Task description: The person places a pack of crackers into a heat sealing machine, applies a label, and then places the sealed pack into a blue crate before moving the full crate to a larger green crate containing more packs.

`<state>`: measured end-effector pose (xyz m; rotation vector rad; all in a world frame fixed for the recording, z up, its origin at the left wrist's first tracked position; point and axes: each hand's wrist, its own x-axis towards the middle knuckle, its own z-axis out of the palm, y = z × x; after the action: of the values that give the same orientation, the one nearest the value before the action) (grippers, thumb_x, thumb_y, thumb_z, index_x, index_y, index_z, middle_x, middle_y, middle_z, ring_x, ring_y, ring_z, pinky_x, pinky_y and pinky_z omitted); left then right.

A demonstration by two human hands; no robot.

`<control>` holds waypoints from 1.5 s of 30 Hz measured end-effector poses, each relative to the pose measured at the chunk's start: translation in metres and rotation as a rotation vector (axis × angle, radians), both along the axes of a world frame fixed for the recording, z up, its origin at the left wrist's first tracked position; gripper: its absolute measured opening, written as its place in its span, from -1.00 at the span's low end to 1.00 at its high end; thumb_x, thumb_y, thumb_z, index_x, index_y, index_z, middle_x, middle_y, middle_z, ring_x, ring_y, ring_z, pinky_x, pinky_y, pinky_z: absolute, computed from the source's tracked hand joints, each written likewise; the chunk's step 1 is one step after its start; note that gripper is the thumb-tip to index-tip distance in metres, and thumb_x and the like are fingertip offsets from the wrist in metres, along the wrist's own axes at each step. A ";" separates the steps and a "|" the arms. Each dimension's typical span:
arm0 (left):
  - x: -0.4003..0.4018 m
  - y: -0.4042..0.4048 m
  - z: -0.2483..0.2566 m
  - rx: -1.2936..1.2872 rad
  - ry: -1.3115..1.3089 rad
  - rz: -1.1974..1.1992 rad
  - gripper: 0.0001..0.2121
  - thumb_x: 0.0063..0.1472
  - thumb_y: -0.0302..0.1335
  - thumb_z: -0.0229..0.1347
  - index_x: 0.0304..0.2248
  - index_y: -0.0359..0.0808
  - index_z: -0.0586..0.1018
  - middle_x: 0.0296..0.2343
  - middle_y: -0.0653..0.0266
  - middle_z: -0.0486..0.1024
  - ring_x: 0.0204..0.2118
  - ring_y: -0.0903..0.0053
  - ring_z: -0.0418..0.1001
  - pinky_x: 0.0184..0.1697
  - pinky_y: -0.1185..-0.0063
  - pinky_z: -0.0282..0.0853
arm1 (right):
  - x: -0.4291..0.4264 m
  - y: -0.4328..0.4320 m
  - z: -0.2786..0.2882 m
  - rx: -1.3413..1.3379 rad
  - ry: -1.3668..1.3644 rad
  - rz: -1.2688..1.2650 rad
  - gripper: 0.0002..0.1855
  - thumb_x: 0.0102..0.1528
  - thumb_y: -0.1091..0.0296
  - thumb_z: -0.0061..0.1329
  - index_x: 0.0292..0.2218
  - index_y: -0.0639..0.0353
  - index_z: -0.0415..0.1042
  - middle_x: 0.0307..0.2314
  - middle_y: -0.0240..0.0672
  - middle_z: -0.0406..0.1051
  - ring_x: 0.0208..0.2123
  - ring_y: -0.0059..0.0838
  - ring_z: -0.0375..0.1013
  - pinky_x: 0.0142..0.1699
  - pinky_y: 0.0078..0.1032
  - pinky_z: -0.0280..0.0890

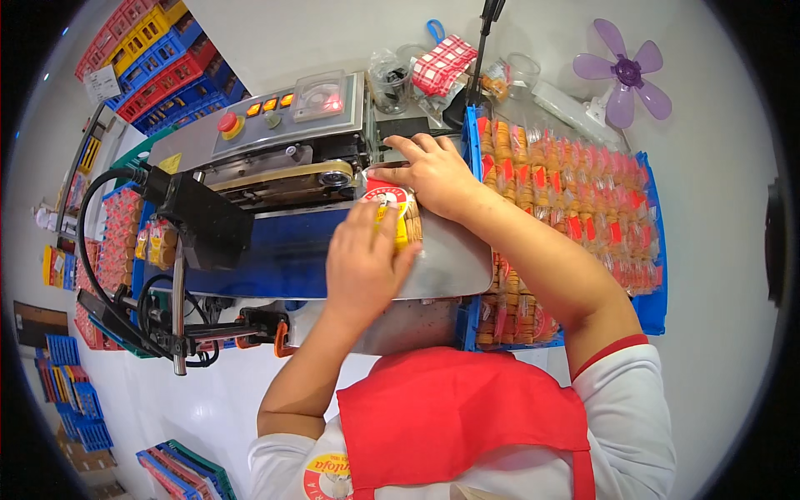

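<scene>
A clear plastic pack of round biscuits (413,220) with a red and yellow printed label lies on the steel end plate (453,265) of a band sealing machine (262,134). My left hand (369,253) rests over the pack's left side, fingers spread on the label. At the pack's upper edge, my right hand (434,172) touches the film with its thumb side, its other fingers stretched toward the machine's end. The blue conveyor belt (269,262) runs left from the plate. Farther along it, another biscuit pack (161,244) stands behind the black printer head (209,222).
On the right, a blue crate (656,275) holds rows of packed biscuits. Behind are a plastic cup (390,87), a checked cloth (444,64) and a purple fan (627,72). A metal post (179,306) and cables flank the belt; stacked crates (165,69) stand back left.
</scene>
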<state>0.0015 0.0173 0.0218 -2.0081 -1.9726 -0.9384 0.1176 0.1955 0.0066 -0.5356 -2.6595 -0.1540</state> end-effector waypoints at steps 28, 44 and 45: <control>-0.007 -0.039 -0.012 0.043 0.202 0.011 -0.46 0.18 -0.24 0.20 0.11 -0.27 0.42 0.17 -0.10 0.15 0.27 -0.10 0.00 0.24 0.09 -0.03 | 0.310 -0.197 -0.003 -0.758 -0.192 -0.869 -0.79 -0.01 0.47 0.05 -0.26 0.25 0.49 -0.28 -0.11 0.45 -0.17 -0.02 0.40 -0.06 -0.14 0.30; 0.049 -0.026 0.008 -0.351 -0.778 -0.616 -0.62 0.29 -0.31 0.09 0.04 -0.28 0.45 0.03 0.05 0.37 0.11 0.24 0.35 0.11 0.41 0.31 | 0.216 -0.190 0.080 -0.467 0.500 -0.450 -0.91 0.03 0.64 -0.03 -0.41 0.28 0.32 -0.53 -0.16 0.27 -0.46 -0.17 0.29 -0.35 -0.40 0.20; 0.051 -0.019 0.012 -0.341 -0.794 -0.622 -0.59 0.31 -0.30 0.07 0.08 -0.29 0.40 0.05 0.04 0.34 0.13 0.27 0.32 0.13 0.42 0.29 | 0.201 -0.184 0.089 -0.471 0.508 -0.400 -0.91 0.03 0.64 -0.03 -0.41 0.28 0.32 -0.53 -0.16 0.27 -0.46 -0.17 0.29 -0.35 -0.40 0.20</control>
<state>0.0527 -0.0018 0.0334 -2.8463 -1.9251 -1.8826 0.3181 0.0116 0.0954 -1.0896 -2.0588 0.4478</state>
